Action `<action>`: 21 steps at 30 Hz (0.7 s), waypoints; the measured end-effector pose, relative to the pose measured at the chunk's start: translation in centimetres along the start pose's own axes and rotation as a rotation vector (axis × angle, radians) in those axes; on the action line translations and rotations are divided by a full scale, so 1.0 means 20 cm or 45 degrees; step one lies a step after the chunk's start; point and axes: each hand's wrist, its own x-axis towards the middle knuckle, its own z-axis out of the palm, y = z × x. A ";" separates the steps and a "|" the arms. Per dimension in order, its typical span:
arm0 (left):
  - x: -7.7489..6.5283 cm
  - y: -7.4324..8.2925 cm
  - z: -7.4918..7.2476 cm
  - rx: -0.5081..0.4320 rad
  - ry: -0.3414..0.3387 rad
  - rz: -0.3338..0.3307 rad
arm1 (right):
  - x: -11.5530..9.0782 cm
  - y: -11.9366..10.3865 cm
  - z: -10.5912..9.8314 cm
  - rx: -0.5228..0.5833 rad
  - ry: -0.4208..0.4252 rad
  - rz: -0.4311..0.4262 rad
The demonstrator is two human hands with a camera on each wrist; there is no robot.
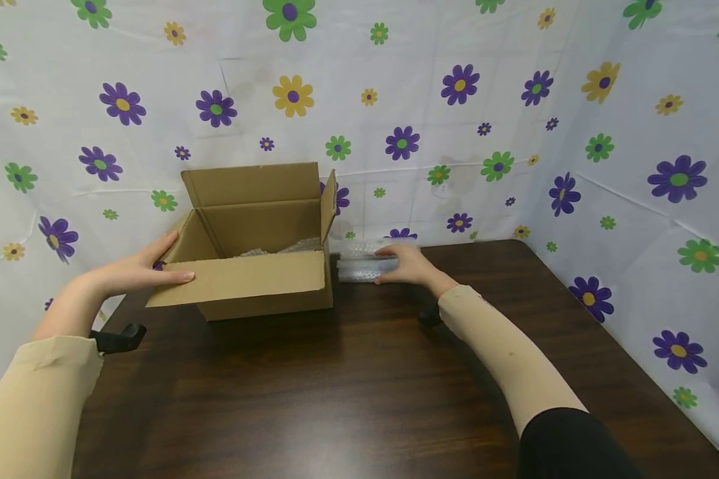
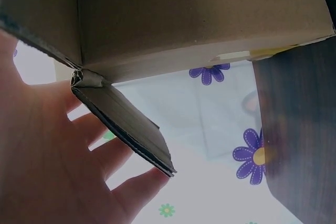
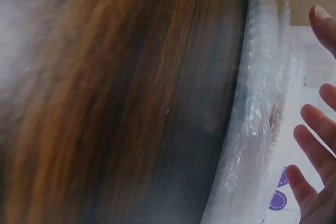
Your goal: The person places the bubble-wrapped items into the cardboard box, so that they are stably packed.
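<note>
An open cardboard box (image 1: pixel 263 289) stands at the back of the table, its flaps folded out. My left hand (image 1: pixel 138 269) holds its left corner, the thumb over the front flap (image 1: pixel 257 273); in the left wrist view the fingers (image 2: pixel 118 156) reach behind the side flap (image 2: pixel 128 121). Beside the box on the right lie bubble-wrapped bundles (image 1: pixel 359 271); what is inside cannot be told. Over them is my right hand (image 1: pixel 410 263). In the right wrist view its fingers (image 3: pixel 315 137) are spread apart near the bubble wrap (image 3: pixel 252 103), with a gap between.
More clear bubble wrap (image 1: pixel 299 246) shows inside the box. The dark wooden table (image 1: pixel 311 386) stretches in front of the box. A white flowered sheet (image 1: pixel 365 100) hangs close behind the box and along the right side of the table.
</note>
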 end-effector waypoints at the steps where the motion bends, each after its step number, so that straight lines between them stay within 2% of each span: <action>1: 0.00 0.00 0.00 0.000 0.000 -0.001 | 0.01 0.00 0.01 -0.007 -0.009 0.003; 10: -0.01 0.02 0.00 0.008 -0.002 -0.001 | 0.06 0.00 0.03 -0.076 -0.090 0.051; 21: 0.00 0.00 0.00 0.015 0.000 -0.015 | 0.10 0.05 0.06 -0.057 -0.100 0.055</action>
